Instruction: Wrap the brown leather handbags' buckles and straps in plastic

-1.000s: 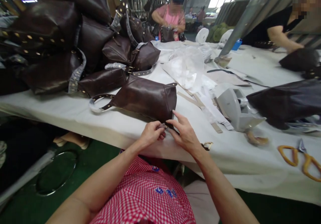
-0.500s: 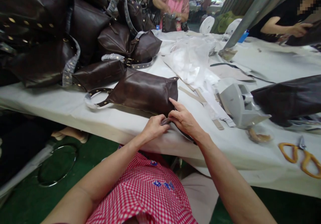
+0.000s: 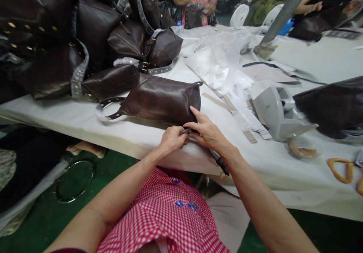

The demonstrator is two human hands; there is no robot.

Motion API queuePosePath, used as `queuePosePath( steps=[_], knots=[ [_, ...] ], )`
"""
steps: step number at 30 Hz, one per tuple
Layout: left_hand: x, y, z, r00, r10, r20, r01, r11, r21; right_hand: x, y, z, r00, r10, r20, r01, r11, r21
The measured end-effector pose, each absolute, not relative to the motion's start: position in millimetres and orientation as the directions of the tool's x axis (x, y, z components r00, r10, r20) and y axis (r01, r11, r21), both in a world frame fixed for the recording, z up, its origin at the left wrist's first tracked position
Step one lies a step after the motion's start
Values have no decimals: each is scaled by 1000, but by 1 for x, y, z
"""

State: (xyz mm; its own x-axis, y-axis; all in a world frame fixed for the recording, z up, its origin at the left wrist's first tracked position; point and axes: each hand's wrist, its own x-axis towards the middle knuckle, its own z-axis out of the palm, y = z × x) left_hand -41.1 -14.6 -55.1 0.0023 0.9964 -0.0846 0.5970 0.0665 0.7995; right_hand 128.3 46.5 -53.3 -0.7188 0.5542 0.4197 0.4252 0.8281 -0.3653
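A dark brown leather bag (image 3: 161, 98) lies on its side near the front edge of the white-covered table (image 3: 127, 139). Its studded handle strap (image 3: 115, 114), partly wrapped in clear film, loops out at the left end. At the bag's near right corner, my left hand (image 3: 173, 139) is closed on a dark strap end. My right hand (image 3: 208, 130) grips the same strap between thumb and fingers, its index finger stretched against the bag. From under the right wrist a dark strap (image 3: 221, 164) hangs over the table edge.
Brown leather bags (image 3: 96, 37) are piled at left. Clear plastic and paper scraps (image 3: 221, 64) lie beyond my hands. A grey tape dispenser (image 3: 279, 113), a tape roll (image 3: 303, 148) and yellow-handled scissors (image 3: 340, 170) are at right. A sloping metal post (image 3: 286, 15) rises behind; co-workers handle bags across the table.
The view has shifted slightly. My right hand's fingers have spread a little along the strap, and my left hand has curled closer around it. The bag stays in place.
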Motion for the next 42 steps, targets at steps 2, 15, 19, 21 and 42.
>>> queuePosePath(
  steps=[2, 15, 19, 21, 42],
  knots=[
    [-41, -16, -53, -1, 997, -71, 619, 56, 784, 128, 48, -51, -733, 542, 411, 428, 837, -341],
    [-25, -14, -43, 57, 998, -17, 844, -39, 534, 136, 52, -64, -735, 510, 447, 344, 848, -403],
    [-31, -7, -44, 104, 971, -215, 549, 124, 827, 137, 51, -68, -737, 508, 446, 324, 844, -428],
    [-36, -4, -44, 190, 907, -376, 293, 314, 903, 138, 51, -69, -734, 508, 450, 301, 838, -454],
    [-27, -10, -46, -23, 979, -203, 459, 191, 868, 138, 44, -59, -729, 429, 533, 426, 894, -137]
  ],
)
